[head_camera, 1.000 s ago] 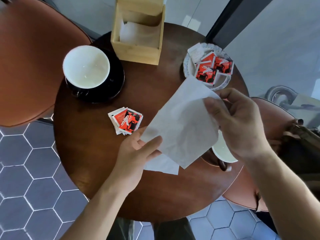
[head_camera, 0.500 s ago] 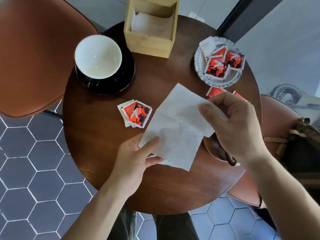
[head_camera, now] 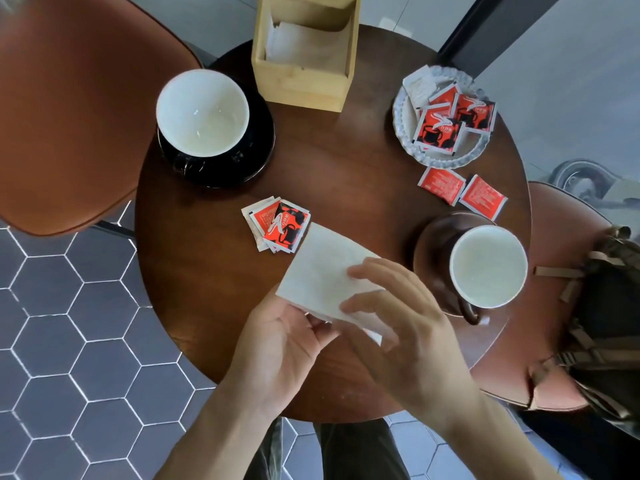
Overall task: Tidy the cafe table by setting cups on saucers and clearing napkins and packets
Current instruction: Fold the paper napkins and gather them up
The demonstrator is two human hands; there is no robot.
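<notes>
A white paper napkin [head_camera: 323, 271], folded to about half its size, lies low over the round wooden table [head_camera: 346, 174]. My left hand [head_camera: 277, 344] grips its near edge from below. My right hand [head_camera: 401, 317] presses down on its right part with spread fingers. A pile of red packets [head_camera: 278, 225] lies just beyond the napkin. Two more red packets [head_camera: 462, 190] lie at the right. One white cup [head_camera: 202, 112] stands on a black saucer [head_camera: 249, 161] at the far left. Another cup [head_camera: 488, 265] stands on a brown saucer [head_camera: 433, 251] at the right.
A wooden napkin holder [head_camera: 304, 81] with napkins stands at the far edge. A glass dish [head_camera: 405, 133] with several packets sits at the far right. Brown chairs flank the table, left [head_camera: 69, 109] and right [head_camera: 554, 341]; a bag [head_camera: 606, 323] rests on the right one.
The open napkin has been folded over and brought down toward me. My right hand has moved left off the right cup, which now shows fully with two packets beyond it.
</notes>
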